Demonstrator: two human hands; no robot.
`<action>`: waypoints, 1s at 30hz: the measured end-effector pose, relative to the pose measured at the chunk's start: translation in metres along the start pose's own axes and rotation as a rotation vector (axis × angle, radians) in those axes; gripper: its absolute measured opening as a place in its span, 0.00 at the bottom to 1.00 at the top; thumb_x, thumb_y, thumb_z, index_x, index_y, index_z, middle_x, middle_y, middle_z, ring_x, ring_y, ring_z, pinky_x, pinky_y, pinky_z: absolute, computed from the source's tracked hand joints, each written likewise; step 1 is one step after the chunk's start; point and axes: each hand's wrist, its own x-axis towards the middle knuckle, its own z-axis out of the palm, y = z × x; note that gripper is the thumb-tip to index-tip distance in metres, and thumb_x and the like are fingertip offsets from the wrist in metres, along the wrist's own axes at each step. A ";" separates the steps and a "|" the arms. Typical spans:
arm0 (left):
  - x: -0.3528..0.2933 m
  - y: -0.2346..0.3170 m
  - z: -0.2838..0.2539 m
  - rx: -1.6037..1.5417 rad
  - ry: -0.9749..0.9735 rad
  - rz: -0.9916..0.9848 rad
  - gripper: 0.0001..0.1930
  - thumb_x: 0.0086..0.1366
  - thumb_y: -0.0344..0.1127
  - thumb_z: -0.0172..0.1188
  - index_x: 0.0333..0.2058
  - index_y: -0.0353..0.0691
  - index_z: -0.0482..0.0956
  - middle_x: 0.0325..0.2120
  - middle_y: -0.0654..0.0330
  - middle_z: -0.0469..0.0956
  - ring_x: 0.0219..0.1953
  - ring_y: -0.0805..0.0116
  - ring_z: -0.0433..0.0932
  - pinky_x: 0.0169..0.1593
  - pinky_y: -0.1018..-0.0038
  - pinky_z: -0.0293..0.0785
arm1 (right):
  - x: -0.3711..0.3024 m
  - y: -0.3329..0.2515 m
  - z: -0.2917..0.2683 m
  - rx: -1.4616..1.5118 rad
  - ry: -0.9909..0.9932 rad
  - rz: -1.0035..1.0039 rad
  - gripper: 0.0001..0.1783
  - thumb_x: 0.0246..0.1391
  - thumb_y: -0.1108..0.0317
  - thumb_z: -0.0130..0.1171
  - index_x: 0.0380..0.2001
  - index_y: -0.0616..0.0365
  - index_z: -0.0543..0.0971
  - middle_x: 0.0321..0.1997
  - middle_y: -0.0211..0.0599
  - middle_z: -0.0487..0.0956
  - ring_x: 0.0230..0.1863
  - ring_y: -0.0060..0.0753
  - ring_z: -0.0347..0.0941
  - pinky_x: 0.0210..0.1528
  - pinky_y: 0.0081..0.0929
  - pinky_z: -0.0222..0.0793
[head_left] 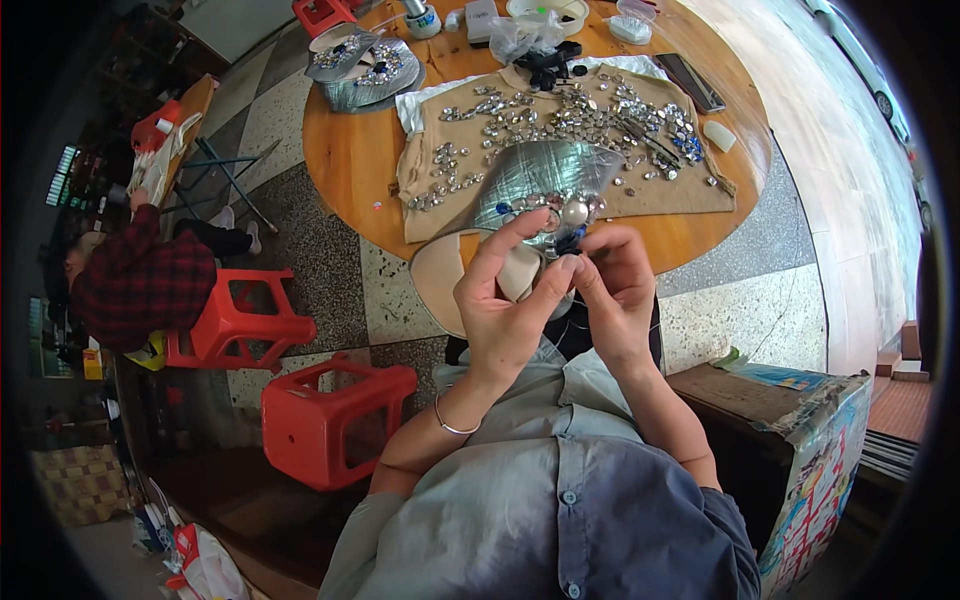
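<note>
Both hands up at chest level, pinching one small beaded bit above the table edge.

Head view: my left hand [505,300] had thumb + index closed on a small dark-blue bead piece [570,240] w/ a pale round gem beside it; other fingers spread loose. Right hand [615,285] was pressed in close, fingertips pinching the same piece from the other side; couldn't tell if a needle or thread was in there, too small. Piece sat just over the near rim of the round wooden table [350,160], in front of the tan cloth [690,190] covered w/ loose gems and a clear plastic bag [540,170]. Risk as I judged it: grip was fingertip-only, so a slip would've dropped the piece to the speckled floor [400,290] btwn the red stools [330,420], hard to find. An elbow nudge could also have scattered the gems.
</note>
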 end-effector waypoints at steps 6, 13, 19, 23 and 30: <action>0.002 0.008 -0.006 -0.057 -0.007 -0.066 0.20 0.52 0.23 0.61 0.46 0.34 0.71 0.38 0.61 0.74 0.37 0.78 0.74 0.40 0.83 0.73 | 0.000 -0.008 -0.001 -0.065 -0.033 -0.024 0.11 0.52 0.79 0.54 0.39 0.63 0.66 0.32 0.31 0.73 0.32 0.17 0.70 0.36 0.15 0.69; 0.003 0.004 -0.007 -0.068 0.013 -0.060 0.21 0.52 0.24 0.62 0.46 0.33 0.71 0.38 0.62 0.74 0.36 0.79 0.73 0.39 0.84 0.71 | -0.001 -0.007 -0.004 -0.077 -0.082 -0.048 0.12 0.52 0.80 0.53 0.38 0.60 0.63 0.35 0.33 0.72 0.36 0.19 0.70 0.39 0.17 0.69; -0.001 -0.003 -0.005 -0.073 0.012 -0.145 0.21 0.52 0.23 0.62 0.47 0.34 0.70 0.36 0.63 0.74 0.35 0.80 0.73 0.38 0.85 0.71 | 0.001 -0.005 0.000 -0.146 0.055 -0.246 0.15 0.49 0.82 0.55 0.37 0.60 0.63 0.34 0.35 0.73 0.36 0.21 0.72 0.39 0.18 0.70; 0.000 0.002 -0.003 -0.165 0.045 -0.179 0.22 0.52 0.22 0.62 0.47 0.35 0.70 0.35 0.64 0.74 0.34 0.80 0.73 0.37 0.86 0.71 | -0.002 -0.012 -0.003 -0.168 0.021 -0.089 0.16 0.47 0.83 0.57 0.37 0.61 0.63 0.34 0.35 0.73 0.36 0.21 0.71 0.40 0.18 0.69; 0.000 0.003 -0.011 -0.197 0.011 -0.138 0.22 0.52 0.21 0.61 0.48 0.35 0.69 0.37 0.63 0.74 0.34 0.80 0.73 0.38 0.85 0.71 | -0.002 -0.014 -0.002 -0.515 -0.040 -0.285 0.15 0.45 0.84 0.58 0.36 0.63 0.67 0.34 0.36 0.74 0.35 0.21 0.72 0.38 0.17 0.70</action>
